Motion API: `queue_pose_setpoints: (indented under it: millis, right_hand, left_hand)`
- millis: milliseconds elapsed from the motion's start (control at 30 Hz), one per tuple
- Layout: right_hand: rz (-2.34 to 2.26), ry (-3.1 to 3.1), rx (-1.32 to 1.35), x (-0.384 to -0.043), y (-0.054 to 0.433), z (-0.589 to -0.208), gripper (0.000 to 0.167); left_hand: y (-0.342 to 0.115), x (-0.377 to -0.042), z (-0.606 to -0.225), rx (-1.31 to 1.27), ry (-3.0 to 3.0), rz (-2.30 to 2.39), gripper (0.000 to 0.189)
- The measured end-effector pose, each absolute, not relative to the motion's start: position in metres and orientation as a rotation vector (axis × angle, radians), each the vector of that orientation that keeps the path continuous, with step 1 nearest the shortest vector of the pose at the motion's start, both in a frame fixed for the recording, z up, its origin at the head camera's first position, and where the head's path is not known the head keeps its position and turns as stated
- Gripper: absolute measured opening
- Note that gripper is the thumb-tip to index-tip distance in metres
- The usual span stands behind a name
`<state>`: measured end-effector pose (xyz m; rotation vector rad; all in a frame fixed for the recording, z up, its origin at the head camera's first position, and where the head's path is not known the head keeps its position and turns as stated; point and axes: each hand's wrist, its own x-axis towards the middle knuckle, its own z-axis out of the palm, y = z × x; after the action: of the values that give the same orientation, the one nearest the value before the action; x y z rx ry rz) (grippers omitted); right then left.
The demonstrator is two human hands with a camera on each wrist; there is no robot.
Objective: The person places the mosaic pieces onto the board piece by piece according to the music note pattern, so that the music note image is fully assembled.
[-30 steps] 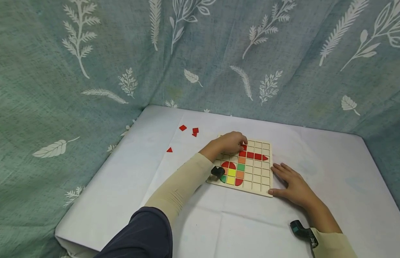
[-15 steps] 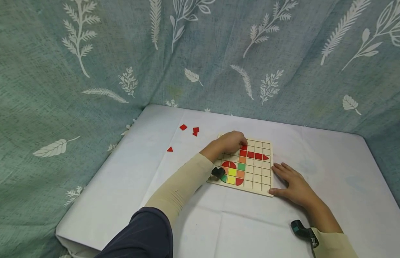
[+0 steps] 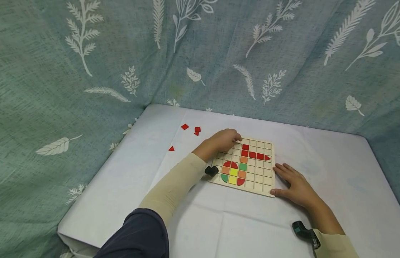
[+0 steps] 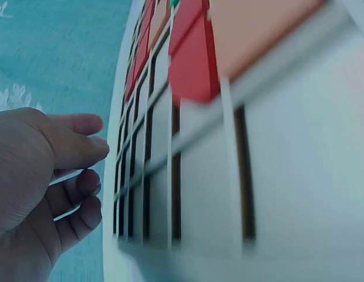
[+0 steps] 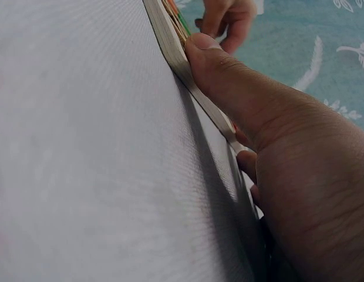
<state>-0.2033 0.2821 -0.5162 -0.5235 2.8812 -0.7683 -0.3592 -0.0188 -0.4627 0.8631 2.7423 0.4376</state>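
Head view shows the gridded board (image 3: 256,168) on the table, braced at its right edge by the flat right hand (image 3: 291,184), while the left hand (image 3: 220,140) – fingers loosely curled, holding nothing – hovers over its far-left corner and could nudge the seated red tiles (image 3: 251,154) loose.

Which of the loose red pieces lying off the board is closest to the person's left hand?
The lone red triangle on the white cloth, left of the left hand. The other three loose red pieces cluster farther back, toward the curtain.
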Motion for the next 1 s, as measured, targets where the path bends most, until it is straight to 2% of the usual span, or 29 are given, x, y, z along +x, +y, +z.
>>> queue_pose_setpoints:
  millis: [533, 1000]
  right_hand:
    - [-0.77, 2.885, -0.522, -0.203, 0.284, -0.517, 0.105]
    - [-0.798, 2.869, -0.55, -0.203, 0.283, -0.517, 0.104]
  left_hand:
    - [-0.102, -0.381, -0.465, 0.727, 2.864, 0.313, 0.033]
    - [-0.158, -0.393, -0.461, 0.486, 2.94, 0.321, 0.034]
